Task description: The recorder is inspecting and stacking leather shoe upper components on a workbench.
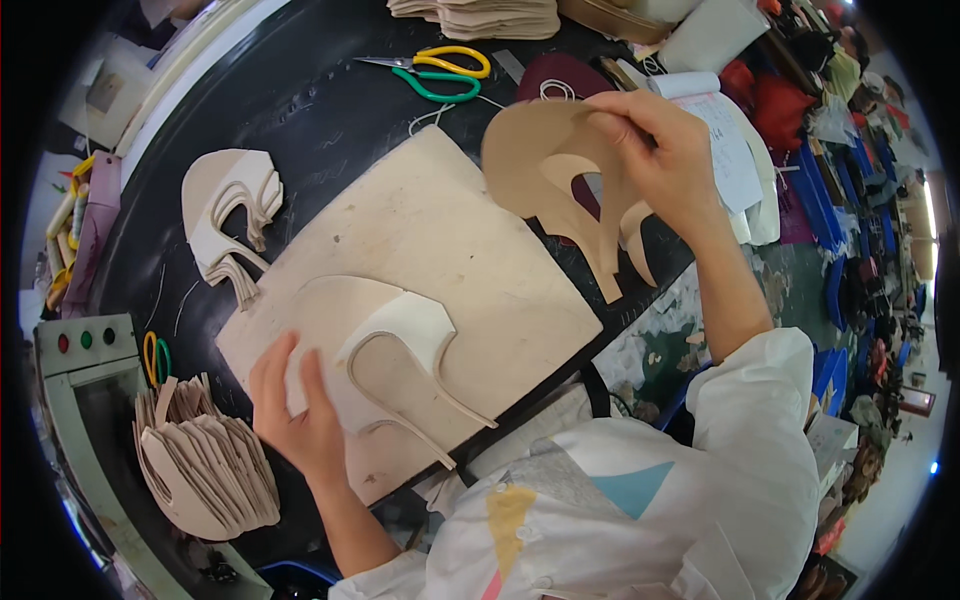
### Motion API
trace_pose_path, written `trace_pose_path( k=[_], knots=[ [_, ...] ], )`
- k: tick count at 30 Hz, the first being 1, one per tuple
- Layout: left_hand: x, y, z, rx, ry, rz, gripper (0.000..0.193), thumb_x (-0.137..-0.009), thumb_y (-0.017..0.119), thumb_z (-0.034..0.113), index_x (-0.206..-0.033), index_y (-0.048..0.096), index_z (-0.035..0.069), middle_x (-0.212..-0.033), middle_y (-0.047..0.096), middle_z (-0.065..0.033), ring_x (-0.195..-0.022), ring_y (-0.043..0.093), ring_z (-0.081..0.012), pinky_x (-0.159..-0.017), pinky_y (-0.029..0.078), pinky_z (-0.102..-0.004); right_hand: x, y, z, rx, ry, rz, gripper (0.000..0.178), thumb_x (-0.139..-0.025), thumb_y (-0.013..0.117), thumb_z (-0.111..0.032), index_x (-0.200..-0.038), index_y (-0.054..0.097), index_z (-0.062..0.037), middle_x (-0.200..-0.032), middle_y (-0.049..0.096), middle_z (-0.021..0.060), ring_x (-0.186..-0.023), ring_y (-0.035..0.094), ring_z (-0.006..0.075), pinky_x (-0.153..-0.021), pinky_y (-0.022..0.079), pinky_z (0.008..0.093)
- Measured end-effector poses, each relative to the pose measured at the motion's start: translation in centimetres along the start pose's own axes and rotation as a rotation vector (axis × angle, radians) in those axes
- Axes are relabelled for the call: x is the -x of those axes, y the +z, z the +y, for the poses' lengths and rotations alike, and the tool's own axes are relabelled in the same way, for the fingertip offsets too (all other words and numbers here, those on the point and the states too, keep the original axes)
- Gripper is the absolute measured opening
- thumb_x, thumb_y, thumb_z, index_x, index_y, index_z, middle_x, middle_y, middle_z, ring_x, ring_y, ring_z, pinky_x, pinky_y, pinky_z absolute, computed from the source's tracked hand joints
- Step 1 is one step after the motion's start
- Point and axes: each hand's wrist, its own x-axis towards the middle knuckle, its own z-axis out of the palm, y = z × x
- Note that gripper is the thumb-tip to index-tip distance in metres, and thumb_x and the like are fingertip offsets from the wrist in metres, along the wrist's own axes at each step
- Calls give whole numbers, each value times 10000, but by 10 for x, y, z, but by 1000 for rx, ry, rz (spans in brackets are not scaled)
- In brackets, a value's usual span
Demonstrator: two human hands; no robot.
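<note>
My right hand (655, 155) pinches a tan shoe upper piece (530, 150) by its edge and holds it up past the board's right side. The piece has a rounded end, a curved cut-out and long legs hanging down. On the pale square board (440, 210) lies a beige shoe upper piece (370, 300) with a white patch by its U-shaped opening. Over its left end is my left hand (295, 405), slightly blurred, fingers apart; whether it touches the piece I cannot tell.
Left of the board sits a small stack of similar pieces (225, 190); a thick bundle of them (210, 470) stands nearer. Beyond the board lie scissors (440, 75) with yellow and green handles. Another stack (480, 15) is at the far edge, and papers (735, 150) lie to the right.
</note>
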Motion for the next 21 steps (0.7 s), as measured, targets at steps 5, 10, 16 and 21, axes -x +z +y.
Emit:
trace_pose_path(
  k=[5,10,16,21],
  knots=[
    [-75,54,105,558,392,-70,740,-751,769,32,-1420,452,21,-1391,516,-208,-1263,527,-303,-1033,408,-366,-15,-14,-46,-363,-20,-71,133,-817,670,-57,-943,709,-46,-831,694,105,-733,677,225,-652,529,317],
    [-91,80,118,809,20,-292,238,-993,470,87,-1087,622,-70,-881,647,-37,-766,554,-84,-672,448,-228,-37,11,-52,178,-281,334,288,-760,752,-207,-965,607,-65,-865,576,102,-815,575,314,-705,498,393],
    [-65,96,157,877,18,-449,260,-993,478,121,-1134,536,-90,-1105,599,-109,-985,571,-136,-866,456,-273,-2,-4,-75,-635,207,-29,269,-812,749,-218,-851,553,-39,-785,552,53,-695,576,160,-618,471,299],
    [-62,81,167,1098,-22,-537,330,-949,518,57,-1248,502,-83,-1212,577,-131,-1092,563,-172,-952,432,-293,6,7,-66,-931,356,-131,234,-847,731,-210,-951,662,-12,-864,622,45,-787,615,113,-699,499,270]
  ],
)
